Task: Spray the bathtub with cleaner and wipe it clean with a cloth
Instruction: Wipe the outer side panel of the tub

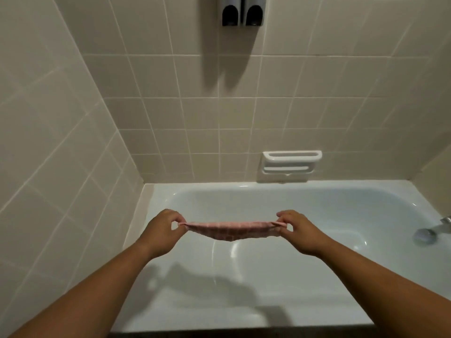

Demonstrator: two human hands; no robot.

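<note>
Head camera, looking straight down over the bathtub (268,276), pale and glossy, with light glinting off its floor. Both bare arms reach out over the near rim. The left hand (162,230) pinches one end of the cloth (229,231), grip clamped on the fabric between thumb and fingertips, the other fingers curled. On the other side the right hand (299,231) does the same at the opposite end, its grip clamped on the cloth too.

Between the two hands the cloth is pulled out into a long narrow band, pink with a pale check pattern, its lower edge sagging a little in the middle. It hangs in the air above the tub's basin, touching nothing but the two hands. Below it, a dark shadow (207,284) of the arms and cloth falls across the near inner wall of the tub.

At the right edge a metal tap (429,232) juts in over the basin, its rounded end blurred. Behind the tub the tiled wall (195,106) rises in beige squares, meeting a second tiled wall at the left corner. Set into it just above the far rim is a white soap dish (290,164). High up, two dark dispensers (242,13) hang side by side on the tiles, throwing shadows down the wall.
</note>
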